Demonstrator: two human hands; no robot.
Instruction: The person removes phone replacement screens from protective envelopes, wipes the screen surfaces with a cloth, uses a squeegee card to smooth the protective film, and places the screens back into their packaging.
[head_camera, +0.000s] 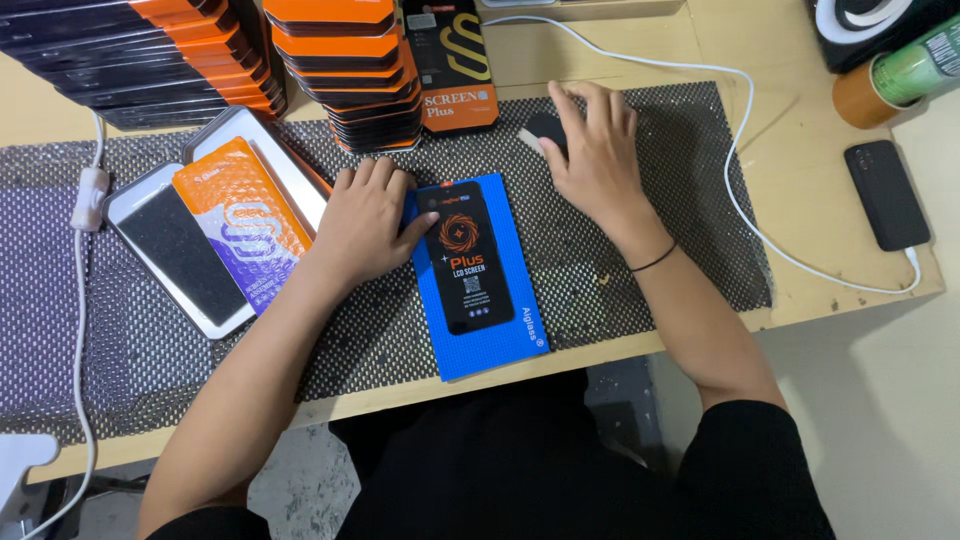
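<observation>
Pictured from above: a pale wooden surface (800, 150) spread with a dark perforated anti-slip mat (640, 250), backed by slanting stacks of flat black-and-orange boxes (150, 50) and a shorter pile of the same (350, 75). Left of centre, an opened silver-grey tin tray (165, 245) bearing an orange and purple bubble pouch (240, 225). At centre, near the front edge, a blue rectangular mat (490, 330) lying on the mesh, topped by a black phone display panel with an orange emblem (465, 255), face up and square to the blue mat. Left hand (365, 220) resting knuckles-up at the panel's left edge, fingers curled loosely together, thumb touching the panel's side, steadying rather than pinching. Right hand (595, 150) further back on the mesh, fingers spread and laid over a small dark object (545, 130), only partly visible beneath them and not identifiable. Judged from the layout: panel out of its packaging and placed flat, no visible work yet done on it, its printed film apparently in place. Off to the right, a black phone (885, 195) on a white cable (740, 170).
</observation>
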